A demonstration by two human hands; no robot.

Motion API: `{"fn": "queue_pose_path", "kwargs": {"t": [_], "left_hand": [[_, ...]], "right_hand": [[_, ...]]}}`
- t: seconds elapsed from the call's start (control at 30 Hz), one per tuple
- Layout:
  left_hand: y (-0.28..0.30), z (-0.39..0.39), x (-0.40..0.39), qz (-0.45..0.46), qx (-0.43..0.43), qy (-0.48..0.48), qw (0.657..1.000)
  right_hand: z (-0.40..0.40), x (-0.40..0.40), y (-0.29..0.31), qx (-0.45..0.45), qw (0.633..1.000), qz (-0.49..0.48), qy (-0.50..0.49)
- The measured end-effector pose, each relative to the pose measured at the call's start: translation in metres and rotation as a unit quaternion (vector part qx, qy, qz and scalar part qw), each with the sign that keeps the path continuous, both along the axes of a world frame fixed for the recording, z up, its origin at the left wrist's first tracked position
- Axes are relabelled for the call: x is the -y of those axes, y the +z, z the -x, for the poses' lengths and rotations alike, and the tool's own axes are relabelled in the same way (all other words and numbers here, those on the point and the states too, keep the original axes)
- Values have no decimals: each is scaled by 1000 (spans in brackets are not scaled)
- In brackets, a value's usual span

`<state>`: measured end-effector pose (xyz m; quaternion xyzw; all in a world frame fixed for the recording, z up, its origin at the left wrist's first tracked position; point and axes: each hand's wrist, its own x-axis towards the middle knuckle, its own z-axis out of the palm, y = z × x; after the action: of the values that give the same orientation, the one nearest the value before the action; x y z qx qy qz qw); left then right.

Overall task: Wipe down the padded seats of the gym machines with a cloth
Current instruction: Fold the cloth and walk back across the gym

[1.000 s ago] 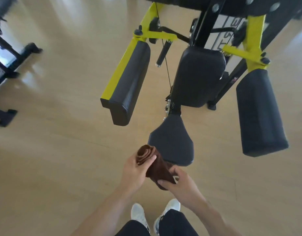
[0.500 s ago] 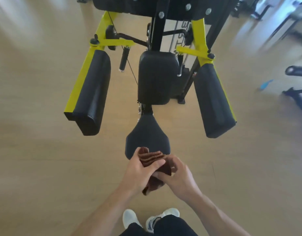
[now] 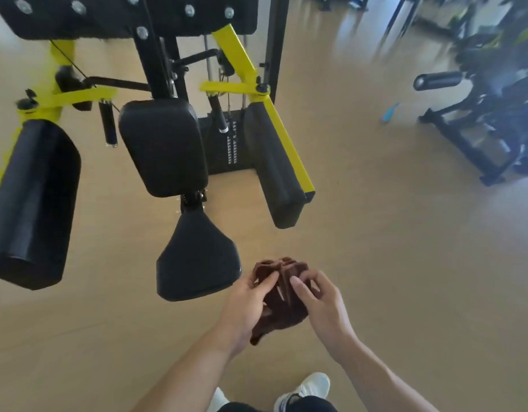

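A folded brown cloth (image 3: pixel 282 295) is held in the air between both hands, just right of the black padded seat (image 3: pixel 197 257) of a yellow and black gym machine. My left hand (image 3: pixel 247 304) grips the cloth from the left with its fingers over the folds. My right hand (image 3: pixel 319 304) pinches it from the right. The cloth does not touch the seat. Above the seat stands the black back pad (image 3: pixel 163 147).
Two long black arm pads (image 3: pixel 33 200) (image 3: pixel 274 168) hang on yellow arms (image 3: pixel 286 126) either side of the seat. The weight stack (image 3: pixel 231 141) sits behind. Another black machine (image 3: pixel 479 120) stands at the right, with a small blue thing (image 3: pixel 389 113) on the tan floor.
The view has swung right, so the machine now sits further left. Both hands with the cloth have shifted from in front of the seat to its right side.
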<state>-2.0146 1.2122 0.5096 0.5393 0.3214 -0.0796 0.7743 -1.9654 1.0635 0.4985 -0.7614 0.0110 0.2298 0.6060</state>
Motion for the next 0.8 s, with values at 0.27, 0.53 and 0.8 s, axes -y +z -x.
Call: {"fn": "queue_pose_path", "kwargs": {"t": [0.27,0.53,0.8], "left_hand": [[7,-75,113,-28,-46,-39,998],[17,-148,208,-61,-39,-34,997],[4,-243,268,-143,-6,-98,985]], "right_hand": [[-63,119,-8,-82,992,-86,-45],[-120,219,2,-90,962,-163,-199],[-182,276,2,14,948,-133,-288]]}}
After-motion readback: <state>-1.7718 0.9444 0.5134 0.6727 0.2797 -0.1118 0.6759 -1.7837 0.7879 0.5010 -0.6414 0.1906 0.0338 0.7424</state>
